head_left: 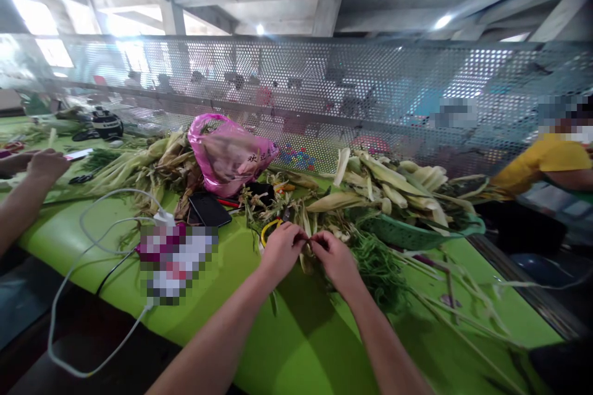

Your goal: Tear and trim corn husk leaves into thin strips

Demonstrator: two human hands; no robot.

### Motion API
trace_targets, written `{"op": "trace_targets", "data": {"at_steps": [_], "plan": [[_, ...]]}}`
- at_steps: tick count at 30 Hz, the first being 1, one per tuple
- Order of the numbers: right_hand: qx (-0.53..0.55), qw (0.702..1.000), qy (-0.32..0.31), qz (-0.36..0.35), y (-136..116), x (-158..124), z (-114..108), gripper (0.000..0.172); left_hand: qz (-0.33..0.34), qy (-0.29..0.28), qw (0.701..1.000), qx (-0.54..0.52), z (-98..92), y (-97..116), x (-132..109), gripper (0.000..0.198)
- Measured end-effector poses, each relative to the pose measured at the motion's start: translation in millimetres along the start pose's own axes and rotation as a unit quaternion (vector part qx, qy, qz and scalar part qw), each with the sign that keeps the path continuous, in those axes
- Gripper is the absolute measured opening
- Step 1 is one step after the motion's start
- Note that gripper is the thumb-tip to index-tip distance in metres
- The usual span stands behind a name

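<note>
My left hand (283,252) and my right hand (337,260) meet over the green table (296,345), each with thumb and fingers pinched together. Between the two sets of fingertips is a small dark bit, too small to make out. Pale dried husk strips (306,219) lie just behind and below the fingers. A yellow loop handle (265,233), perhaps of scissors, shows beside my left hand. Close to my right hand is a heap of thin green strands (380,268).
A green basket (417,236) holds pale corn husks (393,185). Left of centre are a pink plastic bag (217,157), a black phone (208,208) and a white cable (55,321). Another person's hand (46,166) is at far left; a person in yellow (546,157) sits right. Perforated metal panels (296,86) stand behind.
</note>
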State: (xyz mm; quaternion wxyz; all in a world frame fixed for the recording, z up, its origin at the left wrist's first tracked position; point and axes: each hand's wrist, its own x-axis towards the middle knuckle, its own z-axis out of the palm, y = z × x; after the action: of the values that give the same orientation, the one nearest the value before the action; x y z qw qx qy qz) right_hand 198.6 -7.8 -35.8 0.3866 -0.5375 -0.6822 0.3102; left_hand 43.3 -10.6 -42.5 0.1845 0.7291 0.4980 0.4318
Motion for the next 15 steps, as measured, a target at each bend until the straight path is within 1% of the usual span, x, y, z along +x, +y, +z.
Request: {"op": "trace_targets", "data": {"at_steps": [4,8,12,15], "plan": [[-0.026,0.999,0.016,-0.01,-1,0,0,0.019,-0.016,-0.012,1.0,-0.021,0.0,-4,2,0.01],[-0.02,0.999,0.021,-0.018,1,0,1,0.018,-0.065,-0.04,0.994,-0.079,2.7,-9,5,0.009],[0.044,0.999,0.002,0.002,3,2,1,0.02,-0.117,-0.086,0.976,-0.162,4.3,-12,5,0.013],[0.083,0.996,-0.009,0.015,4,3,1,0.023,-0.13,-0.085,0.968,-0.199,5.6,-14,5,0.01]]}}
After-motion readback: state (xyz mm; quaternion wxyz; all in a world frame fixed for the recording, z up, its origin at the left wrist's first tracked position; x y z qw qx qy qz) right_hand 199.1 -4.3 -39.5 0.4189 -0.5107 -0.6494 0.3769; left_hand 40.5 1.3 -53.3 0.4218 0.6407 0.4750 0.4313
